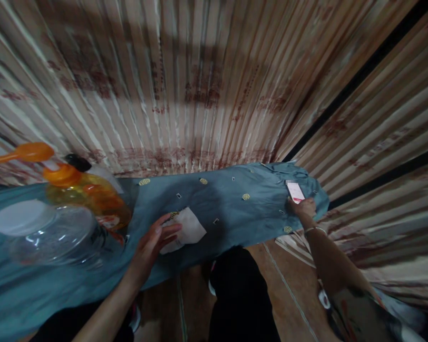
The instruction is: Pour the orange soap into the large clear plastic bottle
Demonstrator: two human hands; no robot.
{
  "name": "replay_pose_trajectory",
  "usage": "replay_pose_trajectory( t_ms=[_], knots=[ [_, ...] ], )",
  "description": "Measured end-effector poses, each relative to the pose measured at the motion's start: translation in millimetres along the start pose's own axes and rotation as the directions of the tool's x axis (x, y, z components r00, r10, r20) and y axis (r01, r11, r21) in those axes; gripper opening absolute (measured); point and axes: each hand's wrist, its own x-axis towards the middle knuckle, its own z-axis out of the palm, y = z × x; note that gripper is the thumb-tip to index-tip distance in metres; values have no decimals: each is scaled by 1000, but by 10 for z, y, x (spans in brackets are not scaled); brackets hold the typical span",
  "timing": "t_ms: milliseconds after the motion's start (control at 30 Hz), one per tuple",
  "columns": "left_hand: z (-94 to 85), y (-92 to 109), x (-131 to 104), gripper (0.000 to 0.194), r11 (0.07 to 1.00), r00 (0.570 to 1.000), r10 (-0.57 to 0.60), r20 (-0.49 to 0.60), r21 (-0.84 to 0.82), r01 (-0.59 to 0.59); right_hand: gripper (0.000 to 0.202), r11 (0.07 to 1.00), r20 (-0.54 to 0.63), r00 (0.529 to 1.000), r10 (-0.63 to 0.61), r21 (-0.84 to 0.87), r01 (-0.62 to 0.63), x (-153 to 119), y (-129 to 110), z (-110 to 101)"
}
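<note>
Two different poses here: my right hand [306, 208] is stretched way out, gripping the phone [296, 191] over the right end of the teal cloth [258, 216]. My left hand [152, 241] sits loosely spread over the white paper [192, 229].

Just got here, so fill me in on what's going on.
A person's left hand has its fingers over the left part of a white sheet on a patterned blue-green cloth. Their right hand is at the lower end of a phone with its screen lit; whether it grips or only touches it is unclear. An orange-topped pump bottle and a clear white-lidded container stand left of the sheet.
</note>
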Motion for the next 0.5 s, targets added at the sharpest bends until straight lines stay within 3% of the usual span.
replay_pose_trajectory(
  t_ms=[67,167,300,333,433,500],
  knots=[
    [5,10,-3,67,999,1000,9,12,48,-10,72,990,40,991,-130,51,128,-175,-104,13],
    [6,-5,11,49,992,999,2,40,127,-7,59,941,146,934,-327,140,307,-538,-346,112],
    [-26,-81,47,39,987,997,-19,72,159,8,39,832,304,779,-549,290,474,-1301,-794,254],
    [-41,-108,56,36,988,996,-27,80,154,15,33,781,335,710,-620,348,518,-1551,-913,261],
    [-70,-198,69,38,993,995,-50,91,108,40,28,438,272,347,-898,643,629,-2406,-1229,211],
    [-39,-268,63,44,999,995,-46,89,31,44,31,285,224,176,-959,733,618,-2990,-1376,170]
  ],
)
